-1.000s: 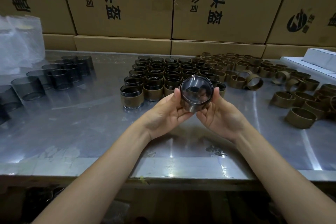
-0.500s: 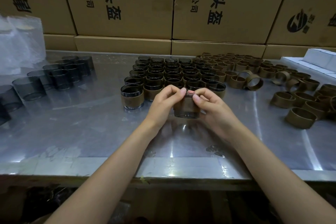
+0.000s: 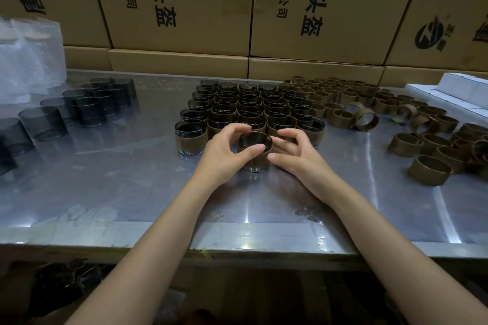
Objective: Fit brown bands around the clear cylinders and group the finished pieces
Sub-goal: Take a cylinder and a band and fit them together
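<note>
One clear cylinder with a brown band stands upright on the metal table, just in front of the block of finished banded cylinders. My left hand grips it, thumb on the near rim and fingers curled over the far rim. Curled close beside its right side is my right hand; the thumb tip sits near the band and the fingers are slightly off the rim. Unbanded clear cylinders stand at the left. Loose brown bands lie at the right.
Stacked cardboard boxes wall off the back of the table. A plastic bag sits at the far left and white boxes at the far right. A separate banded cylinder stands left of my hands.
The cylinder was held tilted up in both hands, then lowered upright onto the table. My right fingers have since loosened from its rim while my left hand keeps hold.
</note>
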{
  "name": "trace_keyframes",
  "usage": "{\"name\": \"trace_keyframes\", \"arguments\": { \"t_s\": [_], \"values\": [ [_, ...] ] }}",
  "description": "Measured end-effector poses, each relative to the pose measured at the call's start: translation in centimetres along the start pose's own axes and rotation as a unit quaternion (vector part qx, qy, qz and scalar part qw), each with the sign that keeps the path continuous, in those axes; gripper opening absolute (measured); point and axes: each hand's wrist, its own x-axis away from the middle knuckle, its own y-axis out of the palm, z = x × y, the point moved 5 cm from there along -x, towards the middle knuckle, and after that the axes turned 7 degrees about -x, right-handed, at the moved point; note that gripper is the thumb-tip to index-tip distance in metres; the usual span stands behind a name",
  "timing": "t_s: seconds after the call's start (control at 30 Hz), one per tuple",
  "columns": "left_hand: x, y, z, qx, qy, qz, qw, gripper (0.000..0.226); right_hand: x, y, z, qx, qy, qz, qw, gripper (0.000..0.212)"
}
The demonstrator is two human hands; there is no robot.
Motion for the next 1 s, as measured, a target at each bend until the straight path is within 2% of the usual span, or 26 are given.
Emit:
{"name": "trace_keyframes", "arguments": {
  "t_s": [0.1,0.2,0.37,0.5,0.83,1.0],
  "values": [
    [0.1,-1.1,-0.2,-0.158,0.042,0.037,0.986,0.029,0.0,-0.1,-0.1,0.009,0.006,0.022,1.0,0.045],
    [0.2,-1.4,-0.7,-0.234,0.057,0.041,0.97,0.026,0.1,0.0,-0.1,0.026,0.004,0.028,0.999,0.045],
    [0.4,-2.8,-0.9,-0.236,0.112,0.004,0.965,0.023,0.1,0.1,-0.2,0.015,0.014,0.035,0.999,0.044],
    [0.6,-3.3,-1.0,-0.29,0.14,-0.017,0.947,0.025,0.1,0.3,-0.3,0.016,0.015,0.035,0.999,0.044],
    [0.6,-3.2,-0.5,-0.412,0.147,0.057,0.897,0.022,0.2,0.3,-0.4,0.027,0.011,0.034,0.999,0.042],
    [0.6,-3.1,-0.7,-0.415,0.147,0.065,0.896,0.019,0.2,0.4,-0.5,0.032,0.01,0.034,0.999,0.042]
  ]
}}
